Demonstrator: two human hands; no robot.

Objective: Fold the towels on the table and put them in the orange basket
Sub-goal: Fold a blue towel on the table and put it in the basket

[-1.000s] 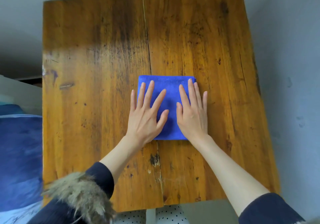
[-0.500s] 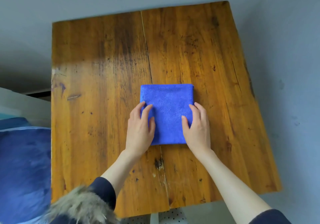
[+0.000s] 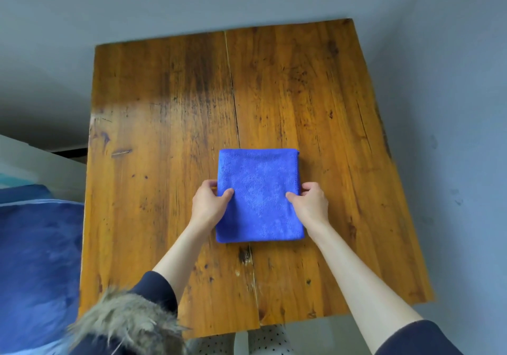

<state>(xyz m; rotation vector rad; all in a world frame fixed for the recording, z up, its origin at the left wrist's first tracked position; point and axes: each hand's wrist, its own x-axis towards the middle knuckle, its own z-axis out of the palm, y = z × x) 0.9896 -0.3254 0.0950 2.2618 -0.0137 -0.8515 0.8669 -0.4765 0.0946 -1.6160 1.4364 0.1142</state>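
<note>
Both your grips pinch the folded blue microfibre towel [image 3: 259,195] mid-bench: left hand [image 3: 210,201] on its left edge, right hand [image 3: 311,202] on its right, long axis running away from you

Worn wooden table [image 3: 170,140]; folded blue towel [image 3: 259,198] lying flat, near-centre.
</note>
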